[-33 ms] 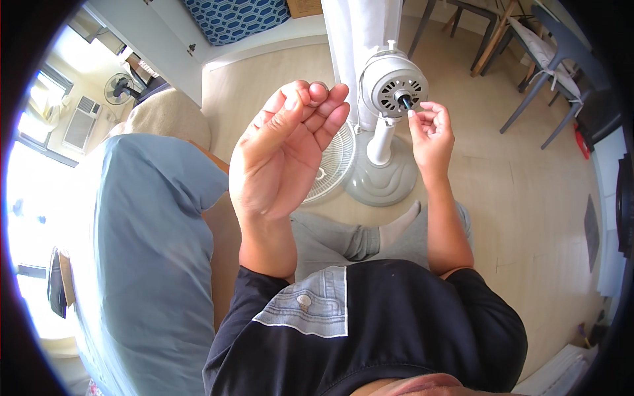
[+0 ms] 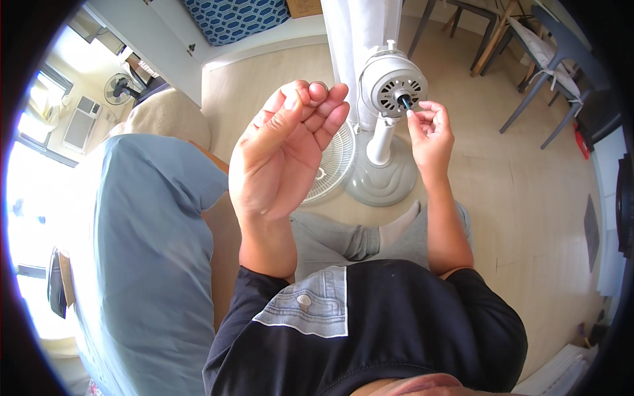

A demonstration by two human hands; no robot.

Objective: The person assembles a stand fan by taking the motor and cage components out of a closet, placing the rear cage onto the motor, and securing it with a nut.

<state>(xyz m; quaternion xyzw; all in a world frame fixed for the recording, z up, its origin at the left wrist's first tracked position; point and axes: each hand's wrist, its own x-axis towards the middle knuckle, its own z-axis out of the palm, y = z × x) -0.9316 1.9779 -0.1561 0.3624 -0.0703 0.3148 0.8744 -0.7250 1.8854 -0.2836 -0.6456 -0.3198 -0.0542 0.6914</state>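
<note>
A white stand fan (image 2: 380, 142) without its blades stands on the floor in front of me, its round motor housing (image 2: 378, 82) facing me. A thin dark motor shaft (image 2: 407, 103) sticks out of the housing's centre. My right hand (image 2: 432, 135) has thumb and index finger closed at the shaft's tip. My left hand (image 2: 281, 145) is raised left of the fan, palm towards me. Its fingers are curled in and the thumb is bent against them; a small greyish bit shows at the fingertips, too small to name. Behind it, partly hidden, lies a white round fan grille (image 2: 335, 162).
The fan's grey base (image 2: 382, 178) rests on the pale wood floor near my crossed legs (image 2: 337, 237). A bed with a blue-grey cover (image 2: 152, 244) is close on my left. A white curtain (image 2: 347, 53) hangs behind the fan; grey chairs (image 2: 561, 66) stand at the far right.
</note>
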